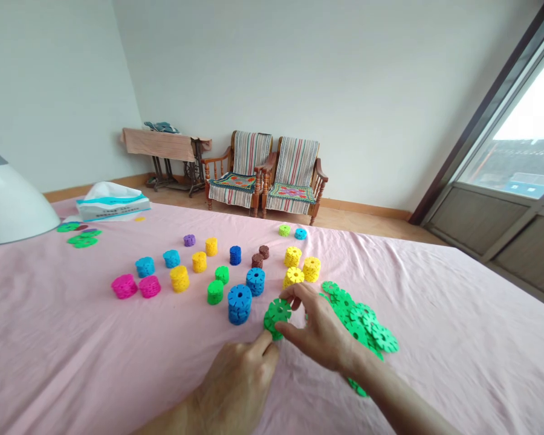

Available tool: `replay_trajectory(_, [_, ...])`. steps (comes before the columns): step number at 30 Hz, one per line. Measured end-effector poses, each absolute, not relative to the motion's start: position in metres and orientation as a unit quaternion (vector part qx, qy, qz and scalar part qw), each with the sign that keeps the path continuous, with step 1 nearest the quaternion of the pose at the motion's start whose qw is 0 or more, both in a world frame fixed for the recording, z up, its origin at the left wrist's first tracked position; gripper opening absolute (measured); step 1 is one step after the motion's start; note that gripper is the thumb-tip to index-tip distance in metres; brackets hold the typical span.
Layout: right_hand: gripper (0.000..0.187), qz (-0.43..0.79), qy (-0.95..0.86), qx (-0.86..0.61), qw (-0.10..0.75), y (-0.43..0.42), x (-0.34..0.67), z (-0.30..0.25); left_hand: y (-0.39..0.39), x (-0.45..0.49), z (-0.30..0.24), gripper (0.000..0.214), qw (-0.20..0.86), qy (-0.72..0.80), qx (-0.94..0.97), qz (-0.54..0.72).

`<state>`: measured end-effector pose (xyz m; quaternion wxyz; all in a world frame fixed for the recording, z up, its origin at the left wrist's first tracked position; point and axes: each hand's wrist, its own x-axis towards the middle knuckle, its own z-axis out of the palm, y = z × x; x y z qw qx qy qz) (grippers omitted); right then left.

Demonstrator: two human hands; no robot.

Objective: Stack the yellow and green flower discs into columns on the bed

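The right hand (315, 326) pinches a small stack of green snowflake discs (276, 317) above the pink bedsheet (72, 314); the half-closed left hand (236, 386) touches it, between a blue disc stack (240, 304) and loose green discs (362, 320).

Disc stacks (239, 304) in loose rows across bed (72, 338), scattered disc pile (360, 320) right of right hand (320, 332), left hand (236, 386) just beside. Behind bed, two armchairs (294, 175) against wall (344, 90); what looks like tissue packet (111, 205) on far corner.

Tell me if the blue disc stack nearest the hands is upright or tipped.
Upright: the blue disc stack stands on end on the pink bedsheet, its top disc lying flat.
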<state>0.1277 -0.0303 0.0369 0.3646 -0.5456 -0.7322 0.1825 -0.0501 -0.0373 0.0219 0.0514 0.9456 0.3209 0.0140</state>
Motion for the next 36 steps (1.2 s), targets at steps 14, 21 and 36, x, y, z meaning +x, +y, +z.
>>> replay_trajectory(14, [0.031, 0.163, -0.754, -0.533, 0.348, -0.031, 0.128, 0.018, -0.039, -0.051, 0.024, 0.036, 0.052, 0.318, 0.947, 0.022])
replay_trajectory(21, [0.021, 0.15, -0.741, -0.543, 0.366, -0.033, 0.146, 0.036, -0.038, -0.051, 0.023, 0.031, 0.06, 0.321, 0.945, 0.014])
replay_trajectory(36, [0.037, 0.098, -0.762, -0.625, 0.139, -0.039, 0.218, 0.042, -0.036, -0.052, 0.019, 0.026, 0.059, 0.301, 0.952, 0.0])
